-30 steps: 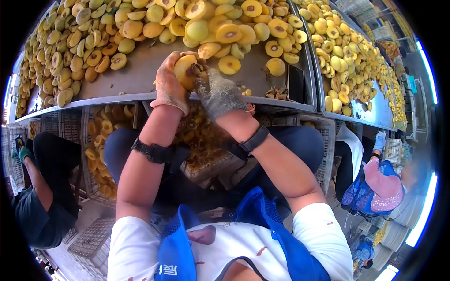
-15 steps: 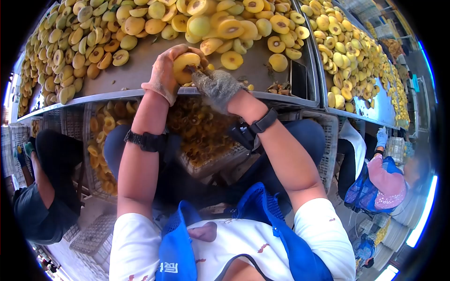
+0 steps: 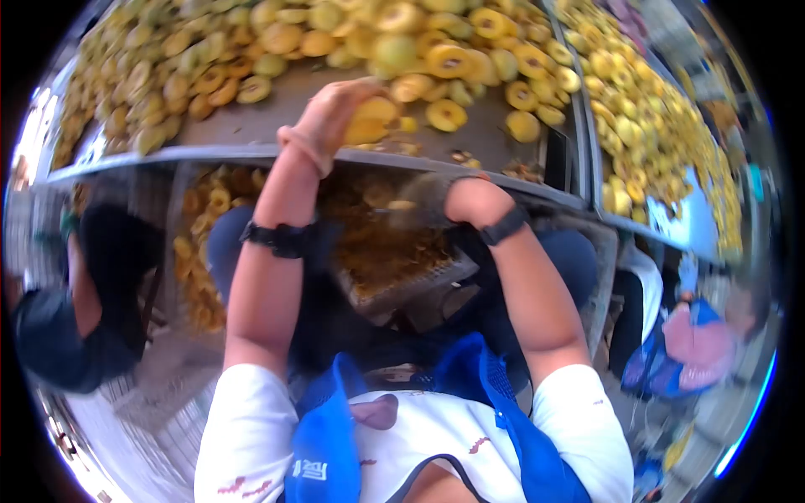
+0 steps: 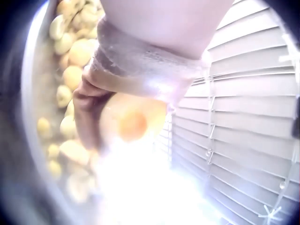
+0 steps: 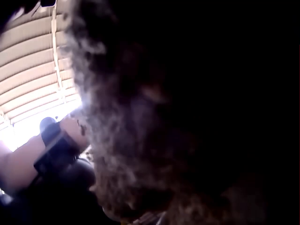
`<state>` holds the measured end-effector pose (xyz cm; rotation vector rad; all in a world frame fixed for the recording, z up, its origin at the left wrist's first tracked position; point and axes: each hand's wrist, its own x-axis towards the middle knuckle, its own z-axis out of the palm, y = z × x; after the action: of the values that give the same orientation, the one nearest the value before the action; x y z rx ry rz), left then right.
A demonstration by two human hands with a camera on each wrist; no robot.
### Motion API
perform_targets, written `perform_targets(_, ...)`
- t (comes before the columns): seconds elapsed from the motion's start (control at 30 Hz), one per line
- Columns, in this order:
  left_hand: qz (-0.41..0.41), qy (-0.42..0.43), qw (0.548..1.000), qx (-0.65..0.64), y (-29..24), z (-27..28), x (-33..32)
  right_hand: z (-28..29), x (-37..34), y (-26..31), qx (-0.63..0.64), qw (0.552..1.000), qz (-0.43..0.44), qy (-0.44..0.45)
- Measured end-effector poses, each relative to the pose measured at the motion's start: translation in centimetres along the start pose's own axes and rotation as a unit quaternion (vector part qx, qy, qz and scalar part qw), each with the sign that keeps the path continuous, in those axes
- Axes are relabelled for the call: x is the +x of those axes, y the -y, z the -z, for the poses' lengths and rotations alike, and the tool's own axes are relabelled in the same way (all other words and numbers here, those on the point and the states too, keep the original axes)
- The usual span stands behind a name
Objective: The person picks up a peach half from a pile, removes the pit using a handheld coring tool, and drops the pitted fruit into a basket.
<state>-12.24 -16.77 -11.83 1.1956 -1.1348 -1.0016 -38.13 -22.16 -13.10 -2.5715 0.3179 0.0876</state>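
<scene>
In the head view my left hand, in a pale orange glove, holds a yellow peach half above the metal tabletop. The left wrist view shows this peach half with its round orange centre facing out, fingers curled round its side. My right hand, in a dirty grey glove, is blurred below the table edge, over a crate of peach pieces. A small yellowish piece shows by its fingertips; I cannot tell whether they grip it. The glove fills much of the dark right wrist view.
Heaps of peach halves cover the back of the metal table. A raised edge runs along its front. To the left below stands another crate of peach pieces. Other people sit at left and right.
My right hand has left the peach and dropped down and right below the table edge. My left hand keeps holding a peach half over the table. The head view has shifted slightly.
</scene>
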Motion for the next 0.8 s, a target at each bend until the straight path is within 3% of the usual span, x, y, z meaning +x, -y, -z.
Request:
perform_targets(0.03, -0.138, 0.039, 0.955, 0.260, -5.1, 0.5, -1.4, 1.9, 0.9, 2.1, -0.023, 0.989, -0.049, 0.136)
perform_targets(0.07, 0.075, -0.039, 0.996, 0.027, -5.8, 1.0, -2.4, 3.8, 1.8, 4.2, -0.057, 0.958, -0.096, 0.265)
perform_targets(0.13, -0.008, -0.025, 0.994, 0.103, -10.8, 3.8, -5.6, 3.4, 1.9, 3.1, -0.047, 0.964, -0.086, 0.247)
perform_targets(0.17, -0.151, -0.013, 0.987, 0.049, -11.8, 4.9, -8.1, 3.1, 1.7, 2.1, -0.035, 0.976, -0.057, 0.206)
perform_targets(0.2, -0.133, 0.019, 0.990, -0.050, -11.8, 7.7, -9.5, 2.9, 1.4, 1.0, -0.022, 0.986, -0.031, 0.164)
perform_targets(0.23, -0.029, -0.050, 0.997, -0.054, -11.9, 9.8, -12.0, 2.9, 1.2, 0.4, -0.053, 0.992, 0.011, 0.117)
perform_targets(0.27, 0.076, -0.116, 0.988, -0.061, -12.0, 11.7, -14.7, 2.9, 1.2, 0.6, -0.055, 0.990, 0.024, 0.126)
perform_targets(0.33, 0.150, -0.220, 0.964, -0.017, -9.6, 16.9, -19.8, 3.0, 1.4, 1.1, -0.051, 0.995, -0.035, 0.081)
perform_targets(0.37, 0.111, -0.207, 0.948, 0.216, -6.6, 20.8, -22.8, 2.8, 1.6, 0.9, -0.037, 0.991, -0.064, 0.110)
perform_targets(0.4, 0.067, -0.181, 0.878, 0.438, -3.0, 24.5, -25.4, 2.8, 1.7, 1.3, -0.040, 0.991, -0.059, 0.111)
perform_targets(0.43, 0.177, -0.328, 0.875, 0.308, 1.0, 27.0, -27.4, 3.0, 1.6, 1.8, -0.027, 0.987, -0.081, 0.139)
perform_targets(0.47, 0.277, -0.458, 0.830, 0.159, 3.5, 28.6, -28.7, 3.1, 1.5, 2.2, -0.014, 0.980, -0.104, 0.169)
perform_targets(0.53, 0.331, -0.424, 0.777, 0.328, 3.9, 28.3, -29.9, 2.5, 1.4, 2.0, -0.040, 0.985, -0.075, 0.153)
perform_targets(0.57, 0.359, -0.361, 0.760, 0.405, 4.9, 28.8, -30.1, 2.5, 1.5, 2.5, -0.027, 0.980, -0.106, 0.165)
perform_targets(0.6, 0.363, -0.366, 0.759, 0.398, 6.1, 28.5, -30.4, 2.5, 1.7, 3.1, -0.015, 0.975, -0.136, 0.178)
perform_targets(0.67, 0.292, -0.272, 0.642, 0.655, 8.5, 27.2, -30.5, 1.8, 1.5, 4.3, 0.002, 0.969, -0.168, 0.182)
perform_targets(0.7, 0.297, -0.279, 0.642, 0.649, 8.6, 27.1, -30.0, 1.6, 1.2, 4.7, 0.022, 0.963, -0.201, 0.178)
perform_targets(0.73, 0.330, -0.281, 0.651, 0.623, 8.4, 27.4, -29.4, -0.2, 0.4, 2.6, -0.040, 0.978, -0.127, 0.159)
perform_targets(0.8, 0.372, -0.282, 0.659, 0.589, 8.8, 27.7, -29.8, -0.3, 1.3, 4.5, 0.013, 0.932, -0.260, 0.252)
